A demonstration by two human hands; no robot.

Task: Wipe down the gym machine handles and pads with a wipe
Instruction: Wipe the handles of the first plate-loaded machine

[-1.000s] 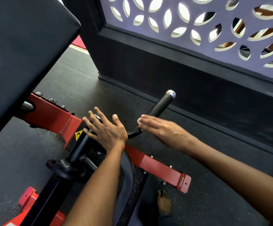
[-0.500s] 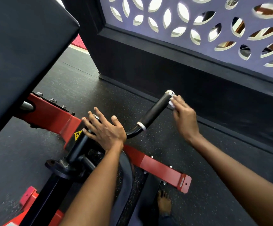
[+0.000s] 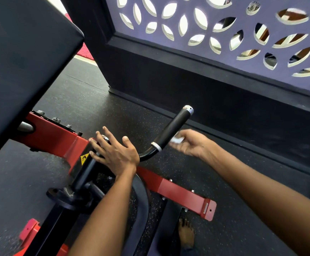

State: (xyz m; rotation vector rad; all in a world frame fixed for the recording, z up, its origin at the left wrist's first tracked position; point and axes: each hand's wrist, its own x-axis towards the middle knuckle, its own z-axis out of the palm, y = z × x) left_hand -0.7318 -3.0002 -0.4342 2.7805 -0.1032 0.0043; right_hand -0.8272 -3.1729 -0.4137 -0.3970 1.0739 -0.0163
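My bare foot [image 3: 186, 233] stands on the speckled rubber floor [image 3: 233, 228], just beside the red base bar [image 3: 183, 195] of the machine. Above it my left forearm reaches forward, and my left hand [image 3: 113, 154] lies flat with the fingers spread and straight on the top of the black pivot post [image 3: 83, 172], next to the yellow warning sticker [image 3: 84, 158]; it grasps nothing, it only leans there to steady me. My right arm comes in from the right side, and my right hand [image 3: 191, 145] pinches a small white wipe [image 3: 177, 139] in the fingertips, just at the right side of the black handle grip [image 3: 170, 128], near its lower end by the silver ring [image 3: 156, 146]. This hand is blurred, so I cannot tell if the wipe really touches the grip. To do this step well, I think I should fold the wipe around the grip, not only brush one side, and pull it along the full length up to the metal end cap [image 3: 187, 109], turning my wrist so the back side is also cleaned. The curved bare tube under the ring needs a pass too. The big black pad [image 3: 21, 61] at the left looks not yet in hand. Behind all this is the dark wall base and the purple cut-out screen [image 3: 243, 19].
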